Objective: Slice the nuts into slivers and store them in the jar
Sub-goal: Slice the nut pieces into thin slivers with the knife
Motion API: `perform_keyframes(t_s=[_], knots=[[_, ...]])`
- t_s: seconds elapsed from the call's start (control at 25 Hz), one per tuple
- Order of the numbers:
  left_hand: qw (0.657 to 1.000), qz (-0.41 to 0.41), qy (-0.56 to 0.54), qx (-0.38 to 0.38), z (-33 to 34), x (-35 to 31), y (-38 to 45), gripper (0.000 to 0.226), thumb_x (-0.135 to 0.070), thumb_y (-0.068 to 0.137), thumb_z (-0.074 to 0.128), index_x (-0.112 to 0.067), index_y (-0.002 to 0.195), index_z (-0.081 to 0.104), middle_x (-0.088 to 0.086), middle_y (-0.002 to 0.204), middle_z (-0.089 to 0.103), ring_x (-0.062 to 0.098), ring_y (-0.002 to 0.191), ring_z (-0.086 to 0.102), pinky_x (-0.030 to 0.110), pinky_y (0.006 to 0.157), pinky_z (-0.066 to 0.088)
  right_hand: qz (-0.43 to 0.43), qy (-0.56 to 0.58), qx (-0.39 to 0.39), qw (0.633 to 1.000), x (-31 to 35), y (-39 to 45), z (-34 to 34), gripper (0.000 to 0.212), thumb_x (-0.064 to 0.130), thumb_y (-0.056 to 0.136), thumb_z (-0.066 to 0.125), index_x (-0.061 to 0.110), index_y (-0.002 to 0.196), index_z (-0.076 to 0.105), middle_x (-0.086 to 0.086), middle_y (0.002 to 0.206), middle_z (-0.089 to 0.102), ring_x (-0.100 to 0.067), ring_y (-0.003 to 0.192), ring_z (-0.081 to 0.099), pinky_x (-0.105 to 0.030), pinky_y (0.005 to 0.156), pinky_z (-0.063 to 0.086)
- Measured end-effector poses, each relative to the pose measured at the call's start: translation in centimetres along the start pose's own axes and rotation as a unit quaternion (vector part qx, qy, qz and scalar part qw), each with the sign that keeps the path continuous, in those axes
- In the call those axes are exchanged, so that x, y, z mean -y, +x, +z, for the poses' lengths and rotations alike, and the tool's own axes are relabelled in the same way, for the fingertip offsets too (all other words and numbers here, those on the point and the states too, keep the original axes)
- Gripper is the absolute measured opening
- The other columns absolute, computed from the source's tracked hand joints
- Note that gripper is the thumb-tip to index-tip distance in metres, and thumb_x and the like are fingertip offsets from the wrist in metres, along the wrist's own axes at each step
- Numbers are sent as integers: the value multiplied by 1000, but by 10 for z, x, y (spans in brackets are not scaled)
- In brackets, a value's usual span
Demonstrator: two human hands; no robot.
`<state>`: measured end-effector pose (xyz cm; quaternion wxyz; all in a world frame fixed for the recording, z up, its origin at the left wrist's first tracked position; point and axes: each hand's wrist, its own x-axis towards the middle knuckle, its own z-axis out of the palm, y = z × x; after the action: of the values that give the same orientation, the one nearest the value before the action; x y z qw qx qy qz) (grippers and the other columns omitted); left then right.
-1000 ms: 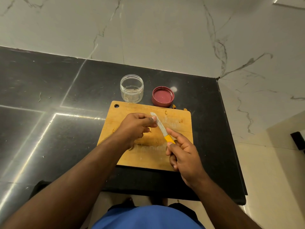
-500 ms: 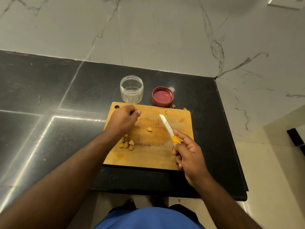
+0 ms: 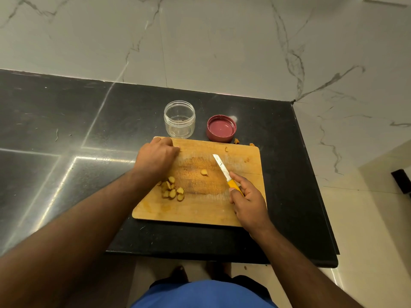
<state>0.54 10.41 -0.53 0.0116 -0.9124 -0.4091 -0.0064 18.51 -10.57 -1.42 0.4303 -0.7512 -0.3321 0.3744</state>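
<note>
Black stone counter [image 3: 66, 121], wooden chopping board [image 3: 200, 210]. Right hand [image 3: 246, 196] grips the yellow-handled knife [image 3: 224, 172]; left hand [image 3: 155, 158] looks curled, contents hidden. Small tan nut slices [image 3: 171, 190] look light, brittle; scoop them.

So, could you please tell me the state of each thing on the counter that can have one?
Jar: upright, open, almost empty.
Red lid: off, lying inside-up beside the jar.
Knife: held over the cutting board, blade pointing away.
Nut slices: heaped on the board.
Single nut piece: alone mid-board.
Left hand: fingers curled at the board's far edge; contents hidden.
Right hand: grips the knife handle.
</note>
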Motion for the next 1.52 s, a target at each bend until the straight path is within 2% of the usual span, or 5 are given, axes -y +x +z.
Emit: perform_keyframes(t_s=[0.16, 0.52, 0.84, 1.24, 1.52], knots=[[998, 6, 55, 23, -3, 9, -10, 55, -32, 100, 56, -28, 151, 38, 4, 133, 51, 25, 118, 51, 36, 88, 47, -1, -12, -14, 1000, -2, -1, -1, 42, 23, 100, 51, 40, 138, 52, 12, 112, 63, 2, 75, 56, -16, 65, 45], [998, -61, 12, 4, -6, 26, -14, 35, -28, 101, 48, -25, 135, 59, 2, 123, 58, 24, 108, 55, 39, 85, 50, 3, -27, -20, 999, -5, 2, 1, 42, 26, 100, 51, 39, 140, 51, 1, 126, 62, -7, 97, 55, -30, 83, 51], [986, -65, 146, 39, 4, 30, -31, 64, -33, 100, 43, -18, 157, 17, 3, 132, 44, 22, 107, 50, 34, 74, 38, -2, -30, -24, 999, -4, 1, 2, 41, 25, 100, 51, 39, 139, 51, -2, 124, 63, -7, 93, 54, -25, 77, 48], [985, -114, -126, -39, -23, -5, -30, 36, -39, 99, 53, -29, 132, 60, -3, 123, 64, 21, 112, 56, 41, 88, 50, 8, -41, -27, 999, -4, 2, 4, 42, 27, 101, 51, 41, 140, 49, 3, 124, 62, -12, 98, 58, -32, 83, 53], [981, -56, -187, 19, -2, -72, -28, 38, -48, 93, 62, -32, 127, 65, -9, 121, 67, 18, 111, 53, 39, 89, 49, 20, -19, -12, 1000, 4, -3, 1, 47, 21, 100, 48, 43, 141, 47, 5, 98, 65, -9, 66, 52, -28, 59, 45]])
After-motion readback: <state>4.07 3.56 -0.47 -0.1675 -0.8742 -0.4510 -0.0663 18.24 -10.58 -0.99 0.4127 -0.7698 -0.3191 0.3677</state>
